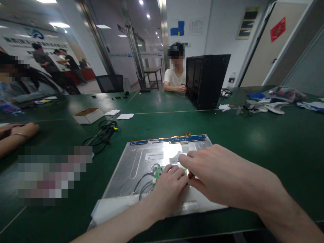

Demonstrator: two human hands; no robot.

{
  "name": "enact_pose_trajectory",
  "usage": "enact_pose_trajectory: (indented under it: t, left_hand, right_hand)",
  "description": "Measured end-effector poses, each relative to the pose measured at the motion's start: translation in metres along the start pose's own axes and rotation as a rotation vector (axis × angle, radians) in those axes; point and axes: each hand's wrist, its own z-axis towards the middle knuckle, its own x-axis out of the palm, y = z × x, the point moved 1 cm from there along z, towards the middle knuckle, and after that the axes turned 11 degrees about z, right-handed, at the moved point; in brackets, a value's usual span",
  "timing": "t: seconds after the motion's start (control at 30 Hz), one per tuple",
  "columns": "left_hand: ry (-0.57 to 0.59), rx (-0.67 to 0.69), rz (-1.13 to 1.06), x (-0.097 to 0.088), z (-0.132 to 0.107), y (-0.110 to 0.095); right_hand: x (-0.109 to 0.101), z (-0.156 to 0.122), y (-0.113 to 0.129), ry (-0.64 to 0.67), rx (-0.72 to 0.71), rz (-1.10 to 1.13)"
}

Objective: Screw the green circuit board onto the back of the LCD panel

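The right hand pinches a small red-and-black object in its fingers, beside the left hand. The left fingers lie over a green circuit board, their grip unclear; beneath them a metal panel rests on the counter.

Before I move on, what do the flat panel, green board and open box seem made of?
Flat panel: looks like sheet metal, silvery and smooth, with bright reflections and a pressed loop outline.
Green board: probably coated fiberglass, going by its green surface and small mounted parts.
Open box: likely cardboard, pale and matte, with thin, straight walls.
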Motion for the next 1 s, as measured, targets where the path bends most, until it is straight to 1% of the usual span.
enact_pose_trajectory:
  t: [0.07, 0.17, 0.33, 0.47, 0.67, 1.0]
  left_hand:
    - [-0.001, -0.007, -0.005, -0.0004, 0.0002, -0.0002]
    - [0.011, -0.010, -0.010, -0.0007, 0.0001, 0.0001]
    - [0.033, 0.005, -0.002, -0.0028, 0.0000, 0.0011]
    - [0.047, -0.010, 0.010, -0.0042, -0.0004, 0.0016]
    - [-0.007, -0.004, 0.044, 0.0003, -0.0016, 0.0024]
    - [0.032, -0.003, 0.043, -0.0017, -0.0001, 0.0011]
  right_hand:
    - [0.0006, 0.0003, -0.0010, 0.011, -0.036, 0.035]
    - [0.0023, 0.0016, -0.0039, 0.020, -0.049, 0.034]
    - [0.0033, 0.0056, -0.0062, -0.007, -0.019, -0.052]
    - [0.0017, 0.0064, -0.0049, -0.001, 0.026, -0.055]
    - [0.0016, 0.0044, -0.0047, 0.038, -0.014, -0.004]
    - [0.0008, 0.0088, -0.0054, -0.004, 0.012, -0.044]
